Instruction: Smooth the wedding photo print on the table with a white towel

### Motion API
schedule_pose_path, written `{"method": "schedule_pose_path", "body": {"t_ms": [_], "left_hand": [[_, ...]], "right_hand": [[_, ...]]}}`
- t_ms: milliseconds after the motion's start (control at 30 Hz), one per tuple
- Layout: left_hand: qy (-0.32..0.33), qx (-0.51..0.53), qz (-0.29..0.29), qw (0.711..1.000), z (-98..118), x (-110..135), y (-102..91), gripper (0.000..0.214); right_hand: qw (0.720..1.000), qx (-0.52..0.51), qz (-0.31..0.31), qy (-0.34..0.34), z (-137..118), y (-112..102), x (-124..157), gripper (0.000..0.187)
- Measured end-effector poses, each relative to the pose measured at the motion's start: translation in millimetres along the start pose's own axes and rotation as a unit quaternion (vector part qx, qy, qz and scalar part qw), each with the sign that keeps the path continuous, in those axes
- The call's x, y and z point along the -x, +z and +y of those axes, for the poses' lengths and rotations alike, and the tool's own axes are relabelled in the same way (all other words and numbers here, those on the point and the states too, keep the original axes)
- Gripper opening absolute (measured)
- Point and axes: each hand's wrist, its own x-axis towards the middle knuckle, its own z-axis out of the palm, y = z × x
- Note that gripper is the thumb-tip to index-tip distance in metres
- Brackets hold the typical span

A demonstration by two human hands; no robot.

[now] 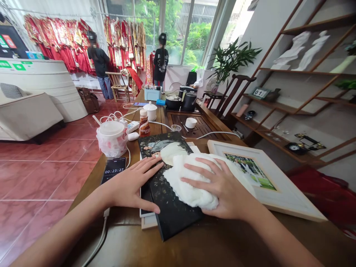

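A wedding-wear shop or photo studio, set up for customers

Beyond the long wooden surface (222, 237), red-and-gold embroidered gowns (59, 52) hang on racks beneath the windows (189, 33). Left of the surface stand a curved reception counter (36, 85) and a cream armchair (25, 115) on red floor tiles (47, 174). Right of it, wooden shelves (294, 71) display white figurines (292, 50), and a framed photograph (278, 196) lies on the surface itself.
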Motion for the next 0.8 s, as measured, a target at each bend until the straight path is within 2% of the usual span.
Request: {"method": "schedule_pose_path", "body": {"t_ms": [267, 433, 567, 800], "left_hand": [[-0.012, -0.016, 0.034, 0.999, 4.6, -3.5, 8.2, 0.109], [-0.006, -0.028, 0.052, 0.998, 7.8, -6.5, 17.4, 0.116], [-0.001, -0.035, 0.043, 0.998, 8.7, -7.4, 23.3, 0.117], [-0.001, -0.045, 0.026, 0.999, 9.8, -8.1, 27.1, 0.120]], "right_hand": [[0.999, 0.016, 0.014, 0.048, -6.2, -1.9, 0.3, 0.073], [0.998, 0.018, 0.011, 0.055, -8.1, -3.2, 2.0, 0.075], [0.999, -0.002, -0.013, 0.039, -15.2, -8.3, -0.1, 0.073], [0.997, -0.043, -0.052, -0.031, -47.7, -11.6, -5.8, 0.077]]}}
